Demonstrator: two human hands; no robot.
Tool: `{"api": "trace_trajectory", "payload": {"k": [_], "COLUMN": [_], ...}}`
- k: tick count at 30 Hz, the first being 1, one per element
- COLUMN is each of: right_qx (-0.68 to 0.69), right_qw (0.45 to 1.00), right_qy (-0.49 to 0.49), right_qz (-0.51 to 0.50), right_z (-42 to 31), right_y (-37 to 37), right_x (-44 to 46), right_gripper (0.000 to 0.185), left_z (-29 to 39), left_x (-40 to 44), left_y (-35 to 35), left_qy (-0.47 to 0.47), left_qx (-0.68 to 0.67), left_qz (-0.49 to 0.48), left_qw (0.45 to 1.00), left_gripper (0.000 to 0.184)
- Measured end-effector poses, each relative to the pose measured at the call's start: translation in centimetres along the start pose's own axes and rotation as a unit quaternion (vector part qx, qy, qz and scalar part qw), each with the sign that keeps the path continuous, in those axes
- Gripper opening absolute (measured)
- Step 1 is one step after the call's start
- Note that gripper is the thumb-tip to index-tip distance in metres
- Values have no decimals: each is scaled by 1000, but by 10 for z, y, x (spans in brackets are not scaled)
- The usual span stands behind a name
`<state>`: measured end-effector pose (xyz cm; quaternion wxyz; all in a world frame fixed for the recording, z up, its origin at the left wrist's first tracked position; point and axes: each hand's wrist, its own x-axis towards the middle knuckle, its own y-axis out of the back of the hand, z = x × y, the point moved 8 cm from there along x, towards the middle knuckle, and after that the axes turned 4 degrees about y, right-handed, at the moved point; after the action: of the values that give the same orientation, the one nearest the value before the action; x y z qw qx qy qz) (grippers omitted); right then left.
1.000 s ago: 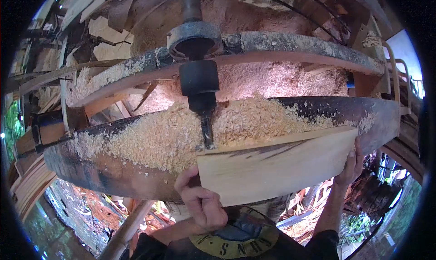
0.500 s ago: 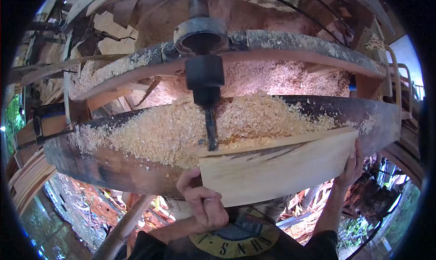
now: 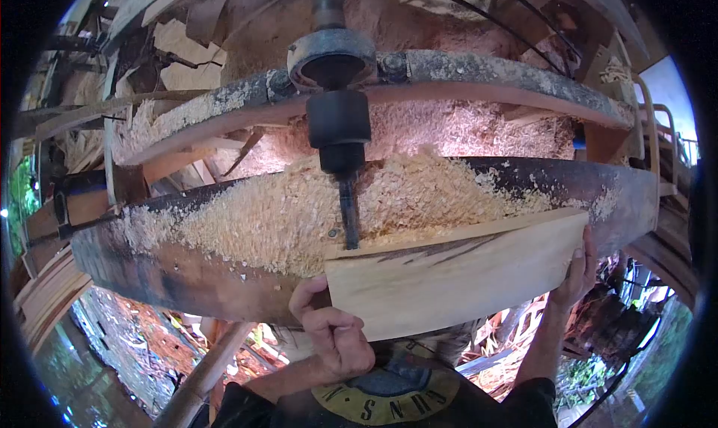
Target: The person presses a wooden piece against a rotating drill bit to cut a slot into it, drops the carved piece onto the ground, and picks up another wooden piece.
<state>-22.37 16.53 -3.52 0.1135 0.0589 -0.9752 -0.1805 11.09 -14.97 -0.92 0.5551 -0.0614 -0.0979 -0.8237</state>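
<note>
A pale wooden board (image 3: 456, 282) stands on its long edge at the near side of a plank worktable (image 3: 194, 286), its top edge facing up with dark streaks along it. My left hand (image 3: 336, 327) grips the board's left end, fingers curled. At the opposite end my right hand (image 3: 577, 271) holds the board, fingers against its end face. A drill bit (image 3: 348, 215) in a black chuck (image 3: 338, 121) points down, its tip beside the board's top left corner. Whether the tip touches the wood I cannot tell.
Wood shavings (image 3: 277, 211) are heaped over the worktable around the bit. Behind runs a dusty beam (image 3: 508, 73), with a metal collar (image 3: 331, 58) around the spindle. Stacked boards (image 3: 52, 301) lie at the left, and a slanting pole (image 3: 202, 376) stands below.
The board and both hands have shifted very slightly to the left. Both hands keep their grip, and the drill hangs in nearly the same place.
</note>
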Motion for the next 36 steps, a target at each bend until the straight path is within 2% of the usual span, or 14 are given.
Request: {"api": "trace_trajectory", "payload": {"k": [5,8,10,11,13,14,16,21,23,25,28,32,36], "right_qx": [3,9,20,-8,-67,-108,-186,-179,-133,-24,-51,-20,2], "right_qw": [1000,1000,1000,1000,998,992,966,973,985,998,997,999,1000], "right_qy": [9,8,-12,-3,6,63,173,147,113,53,50,30,10], "right_qz": [-5,-5,0,5,5,-10,-44,-21,-7,12,-5,3,14], "right_z": [2,1,7,6,-2,-11,-23,-10,-10,-3,-4,-8,-1], "right_y": [1,0,1,4,2,-1,-6,-1,-1,1,-1,-6,-4], "right_x": [-1,2,4,6,6,9,6,1,0,0,0,2,-1], "right_gripper": [47,47,46,45,44,43,42,41,41,42,44,46,45], "left_z": [0,-1,-3,-7,-9,-9,0,0,-5,-2,-4,-5,0], "left_x": [3,16,12,10,0,-4,-12,5,4,-1,0,7,11], "left_y": [-3,-12,-13,-13,-7,-6,-2,-4,-4,-1,0,1,-3], "left_qy": [-21,13,7,6,-13,-26,4,8,16,6,-11,6,2], "left_qx": [2,46,-17,-50,-10,5,2,0,-25,21,33,-11,9], "left_qz": [-3,-4,9,11,-13,-21,2,-20,-7,-18,-20,-15,-30], "left_qw": [1000,999,1000,999,1000,999,1000,1000,1000,1000,999,1000,1000], "left_gripper": [17,9,14,17,16,16,15,14,14,14,13,14,17]}}
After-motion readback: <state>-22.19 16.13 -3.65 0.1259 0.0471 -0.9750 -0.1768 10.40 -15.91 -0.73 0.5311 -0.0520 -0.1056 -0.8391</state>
